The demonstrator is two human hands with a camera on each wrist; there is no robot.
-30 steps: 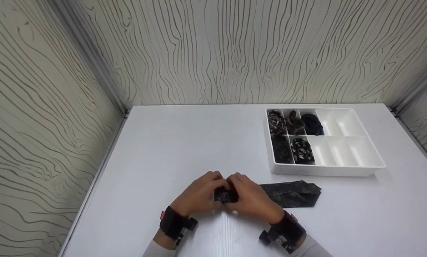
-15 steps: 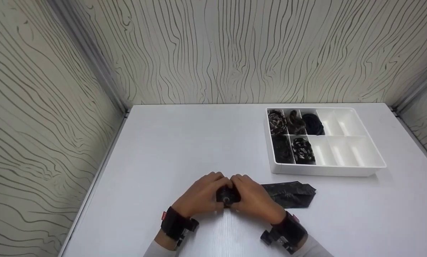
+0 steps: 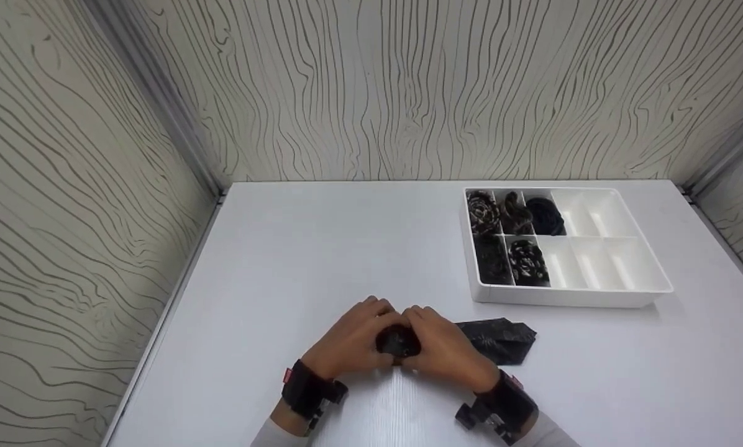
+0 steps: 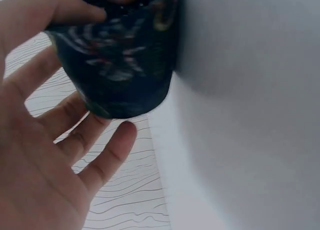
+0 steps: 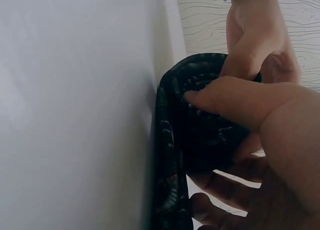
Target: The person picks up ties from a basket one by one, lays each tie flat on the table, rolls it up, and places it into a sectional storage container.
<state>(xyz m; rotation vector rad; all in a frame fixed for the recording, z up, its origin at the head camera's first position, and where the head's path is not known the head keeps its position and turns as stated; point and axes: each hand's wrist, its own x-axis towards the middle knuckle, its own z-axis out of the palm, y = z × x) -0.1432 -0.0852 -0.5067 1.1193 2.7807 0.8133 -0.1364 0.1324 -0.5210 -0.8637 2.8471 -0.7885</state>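
Observation:
A dark patterned necktie (image 3: 499, 340) lies on the white table, partly wound into a roll (image 4: 117, 64) between both hands. My left hand (image 3: 354, 340) grips the roll from the left, thumb on its near side and fingers over the far side. My right hand (image 3: 447, 351) holds it from the right in the same way. In the right wrist view the roll (image 5: 200, 140) stands on edge, and the flat tail (image 5: 171, 190) runs from it along the table. The tie's wide pointed end sticks out to the right, beyond the right hand.
A white divided tray (image 3: 573, 296) stands at the right rear. Rolled ties fill several of its left compartments, among them a black-and-white one (image 3: 528, 263) and a navy one (image 3: 545, 216). Patterned panels (image 3: 371, 93) wall the table's back and sides.
The roll has turned and grown slightly as both hands wind it. The tie's pointed end has slid left towards the hands, so its free tail is shorter. The tray stays put.

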